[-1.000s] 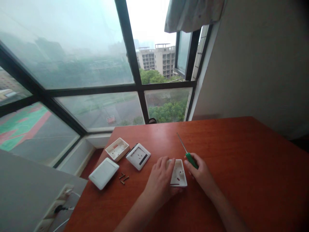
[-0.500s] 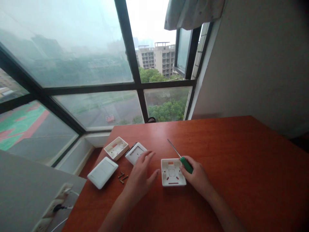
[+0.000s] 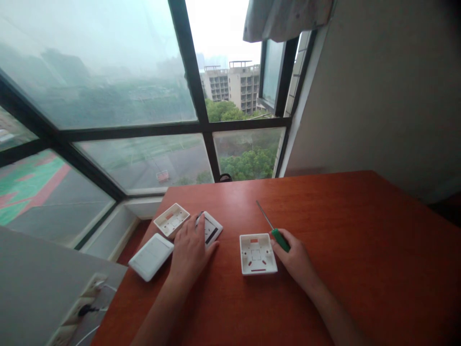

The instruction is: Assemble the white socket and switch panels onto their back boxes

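Screwdriver (image 3: 281, 240) clamped in the right hand (image 3: 296, 258); beside that hand, the white box (image 3: 256, 254) stands open, uncovered. Left hand (image 3: 189, 251), thumb and fingers apart, overlaps the separate socket plate (image 3: 213, 226); contact unclear.

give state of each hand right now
Left hand: open, over the white socket plate; touch cannot be told.
Right hand: closed, holding the green-handled screwdriver.

An upper-floor room — home or office, I cannot tell which. Dark-framed windows (image 3: 206, 127) look down on treetops (image 3: 248, 163) and a green-and-red sports court (image 3: 30, 179), across to a multistorey building (image 3: 243, 87); inside — a pale curtain (image 3: 288, 20), a reddish wood-grain table (image 3: 342, 211), wall sockets (image 3: 92, 286) with a black plug (image 3: 85, 310).
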Action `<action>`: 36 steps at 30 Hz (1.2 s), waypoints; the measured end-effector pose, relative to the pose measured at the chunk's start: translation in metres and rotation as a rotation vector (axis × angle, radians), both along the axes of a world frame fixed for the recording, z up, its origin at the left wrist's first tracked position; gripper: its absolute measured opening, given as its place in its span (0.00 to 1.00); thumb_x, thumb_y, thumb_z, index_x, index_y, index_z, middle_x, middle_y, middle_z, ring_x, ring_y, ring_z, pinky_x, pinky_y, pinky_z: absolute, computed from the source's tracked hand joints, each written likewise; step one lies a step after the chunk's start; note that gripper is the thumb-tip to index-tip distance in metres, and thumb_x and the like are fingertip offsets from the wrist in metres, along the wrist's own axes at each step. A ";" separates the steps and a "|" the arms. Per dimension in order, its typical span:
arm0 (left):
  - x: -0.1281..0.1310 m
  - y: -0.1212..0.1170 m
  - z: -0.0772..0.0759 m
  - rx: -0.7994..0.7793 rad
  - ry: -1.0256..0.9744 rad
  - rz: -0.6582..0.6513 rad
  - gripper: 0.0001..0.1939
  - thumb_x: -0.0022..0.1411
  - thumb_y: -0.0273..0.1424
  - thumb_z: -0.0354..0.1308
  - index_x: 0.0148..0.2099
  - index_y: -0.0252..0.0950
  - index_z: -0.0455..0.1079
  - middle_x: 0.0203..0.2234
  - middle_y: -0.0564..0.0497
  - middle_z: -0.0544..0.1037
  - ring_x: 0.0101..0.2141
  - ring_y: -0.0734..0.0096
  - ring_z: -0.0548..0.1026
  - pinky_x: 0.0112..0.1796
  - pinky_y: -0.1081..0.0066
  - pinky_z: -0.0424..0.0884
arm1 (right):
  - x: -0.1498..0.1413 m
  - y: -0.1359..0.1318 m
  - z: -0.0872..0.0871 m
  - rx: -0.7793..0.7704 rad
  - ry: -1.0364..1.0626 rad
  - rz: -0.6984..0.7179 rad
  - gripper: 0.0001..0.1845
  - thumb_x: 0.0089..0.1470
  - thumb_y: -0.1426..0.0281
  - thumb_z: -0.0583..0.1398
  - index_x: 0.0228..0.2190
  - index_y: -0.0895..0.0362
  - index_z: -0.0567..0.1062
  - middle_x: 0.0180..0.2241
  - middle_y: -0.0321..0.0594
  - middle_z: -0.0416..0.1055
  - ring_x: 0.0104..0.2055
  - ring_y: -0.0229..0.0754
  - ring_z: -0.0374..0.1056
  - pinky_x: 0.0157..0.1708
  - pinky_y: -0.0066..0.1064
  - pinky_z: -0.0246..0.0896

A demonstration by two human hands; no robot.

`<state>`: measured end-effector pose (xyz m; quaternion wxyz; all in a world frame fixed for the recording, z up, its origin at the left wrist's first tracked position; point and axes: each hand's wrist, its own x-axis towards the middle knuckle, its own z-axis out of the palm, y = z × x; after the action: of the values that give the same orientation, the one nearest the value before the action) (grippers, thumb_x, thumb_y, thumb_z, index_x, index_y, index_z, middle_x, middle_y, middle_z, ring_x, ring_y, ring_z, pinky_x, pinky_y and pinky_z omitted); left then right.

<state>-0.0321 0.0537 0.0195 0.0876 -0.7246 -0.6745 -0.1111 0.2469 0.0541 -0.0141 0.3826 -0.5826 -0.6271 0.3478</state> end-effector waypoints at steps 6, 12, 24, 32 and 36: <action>-0.005 0.004 -0.003 -0.006 0.025 -0.019 0.34 0.59 0.36 0.57 0.63 0.28 0.53 0.56 0.33 0.65 0.56 0.46 0.65 0.54 0.52 0.63 | -0.001 0.000 0.001 -0.006 0.004 -0.012 0.15 0.55 0.60 0.56 0.37 0.58 0.74 0.32 0.42 0.75 0.34 0.46 0.70 0.34 0.32 0.63; -0.007 0.004 -0.008 0.020 0.009 -0.057 0.32 0.60 0.37 0.55 0.62 0.27 0.54 0.54 0.32 0.66 0.55 0.45 0.65 0.55 0.52 0.63 | 0.000 0.000 0.000 -0.007 0.001 -0.001 0.15 0.55 0.61 0.56 0.37 0.58 0.74 0.31 0.41 0.76 0.34 0.46 0.71 0.34 0.32 0.63; -0.005 0.005 -0.003 -0.051 -0.149 -0.055 0.32 0.58 0.38 0.58 0.61 0.30 0.56 0.51 0.37 0.67 0.51 0.48 0.69 0.52 0.54 0.66 | 0.001 0.000 0.001 0.000 -0.008 0.004 0.15 0.55 0.61 0.56 0.36 0.57 0.74 0.31 0.42 0.76 0.34 0.46 0.71 0.33 0.32 0.64; -0.005 0.005 -0.001 -0.063 -0.336 -0.154 0.34 0.53 0.32 0.61 0.62 0.35 0.57 0.49 0.41 0.65 0.49 0.52 0.69 0.51 0.54 0.67 | 0.000 0.000 0.001 -0.001 -0.016 0.000 0.15 0.55 0.60 0.56 0.36 0.58 0.74 0.32 0.43 0.77 0.34 0.46 0.72 0.33 0.33 0.64; 0.003 0.002 0.012 -0.064 -0.426 -0.206 0.36 0.53 0.31 0.60 0.63 0.39 0.55 0.51 0.42 0.65 0.50 0.52 0.69 0.51 0.53 0.67 | 0.000 0.000 0.002 0.016 -0.021 0.004 0.14 0.55 0.61 0.56 0.36 0.58 0.74 0.31 0.42 0.77 0.33 0.45 0.72 0.32 0.32 0.65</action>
<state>-0.0287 0.0560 0.0316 -0.0915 -0.7521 -0.6036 -0.2481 0.2468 0.0544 -0.0122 0.3798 -0.5818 -0.6350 0.3376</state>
